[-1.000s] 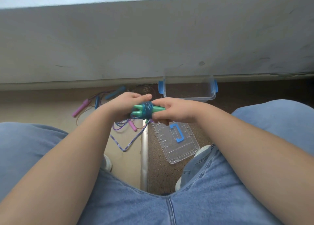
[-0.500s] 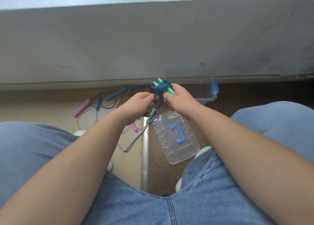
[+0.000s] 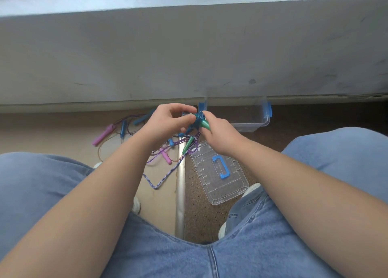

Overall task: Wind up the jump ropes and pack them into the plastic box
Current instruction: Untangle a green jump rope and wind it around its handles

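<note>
Right now the bundle [image 3: 199,120], a jump rope with its blue cord wound tight round two green handles, is held up between both hands, above the floor and not in the box [image 3: 253,127]. The right hand [image 3: 219,136] grips it from the near side, fingers curled round the handles, with one green end poking out by the thumb. The left hand [image 3: 168,120] comes in from the other side, thumb and forefinger closed on the cord at the bundle's top and the other fingers curled behind. From this angle the bundle sits just in front of the box's left clasp [image 3: 202,107]. The box is clear plastic and stands open on dark speckled floor against the foot of a grey wall [image 3: 189,57], with a second blue clasp [image 3: 269,110] on its right end. Its lid [image 3: 212,186] lies flat nearer the person, apart from the box, with a blue grip [image 3: 220,167] on top. Left of the lid, loose ropes lie tangled on paler floor: a green handle [image 3: 188,144] across a metal strip [image 3: 180,196], a pink handle [image 3: 102,135], a blue handle [image 3: 122,128], thin purple cords [image 3: 151,161], and a braided cord [image 3: 165,176] looping toward the person. Blue jeans [image 3: 189,261] fill the near edge, with a white shoe [image 3: 251,189] just beside the lid's near corner.
</note>
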`<state>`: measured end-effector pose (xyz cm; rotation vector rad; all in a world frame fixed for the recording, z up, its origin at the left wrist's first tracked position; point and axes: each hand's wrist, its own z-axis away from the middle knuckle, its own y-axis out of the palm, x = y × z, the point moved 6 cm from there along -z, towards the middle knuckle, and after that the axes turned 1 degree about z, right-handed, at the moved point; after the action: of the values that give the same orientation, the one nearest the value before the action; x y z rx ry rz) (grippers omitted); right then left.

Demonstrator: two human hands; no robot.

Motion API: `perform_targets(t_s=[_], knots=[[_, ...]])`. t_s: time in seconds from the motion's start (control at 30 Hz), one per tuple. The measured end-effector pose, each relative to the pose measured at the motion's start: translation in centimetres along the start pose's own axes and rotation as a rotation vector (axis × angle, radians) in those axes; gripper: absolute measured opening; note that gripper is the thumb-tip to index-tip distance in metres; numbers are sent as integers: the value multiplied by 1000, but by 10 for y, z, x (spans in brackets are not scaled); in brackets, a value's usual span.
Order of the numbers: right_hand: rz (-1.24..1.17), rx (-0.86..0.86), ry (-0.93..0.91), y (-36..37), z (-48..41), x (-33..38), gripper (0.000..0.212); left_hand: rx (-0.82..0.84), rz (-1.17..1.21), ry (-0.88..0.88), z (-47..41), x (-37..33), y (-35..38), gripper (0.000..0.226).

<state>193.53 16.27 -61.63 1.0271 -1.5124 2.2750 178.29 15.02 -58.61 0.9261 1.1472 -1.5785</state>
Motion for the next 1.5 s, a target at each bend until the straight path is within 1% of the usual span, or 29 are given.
perform_targets(t_s=[0.07, 0.1, 0.17, 0.23, 0.3, 0.33, 0.37, 0.43, 0.5, 0.57, 0.7, 0.77, 0.83, 0.93, 1.0, 1.13, 1.3, 1.37, 1.5], knots=[[-22, -8, -17, -2, 0, 1, 35, -24, 46, -6, -2, 3, -3, 14], [-20, -12, -27, -3, 0, 1, 35, -68, 59, 5, -3, 2, -4, 11], [8, -18, -54, -4, 0, 4, 35, -169, 81, 22, -3, 1, -7, 16], [68, -33, -80, -3, 1, 9, 38, -241, -39, 54, -4, 0, -10, 22], [150, -68, -96, -3, 2, 13, 45, -259, -193, 83, -5, 0, -10, 24], [192, -90, -109, -4, 3, 15, 49, -254, -215, 86, -5, 1, -9, 25], [231, -107, -125, -5, 3, 18, 51, -243, -204, 85, -4, 1, -7, 25], [264, -119, -151, -5, 5, 22, 47, -212, -167, 72, -4, 3, -1, 25], [225, -92, -140, -5, 5, 21, 41, -176, -147, 67, -1, 1, 6, 23], [151, -57, -118, -2, 4, 18, 41, -163, -102, 71, 2, -1, 13, 24], [-63, -27, -139, 5, 2, 18, 55, -256, 70, 19, 4, 3, 15, 20], [-146, -35, -121, 8, 1, 19, 52, -296, 180, 0, 3, 6, 12, 16], [-212, -40, -86, 9, -1, 18, 46, -326, 194, 18, 2, 8, 9, 15], [-235, -98, -9, 5, -5, 11, 40, -410, 129, 38, 1, 8, 4, 22], [-241, -132, 39, 0, -7, 5, 40, -410, 174, 24, 1, 11, 6, 27], [-232, -128, 5, 3, -7, 7, 43, -362, 176, -22, 0, 13, 15, 30], [-245, -160, 84, 6, -9, -3, 46, -204, 155, -101, -2, 16, 28, 40], [-248, -156, 97, 4, -9, -7, 46, -183, 147, -111, -1, 17, 29, 38], [-256, -161, 46, 3, -7, -3, 47, -327, 248, -84, 0, 19, 16, 31]])
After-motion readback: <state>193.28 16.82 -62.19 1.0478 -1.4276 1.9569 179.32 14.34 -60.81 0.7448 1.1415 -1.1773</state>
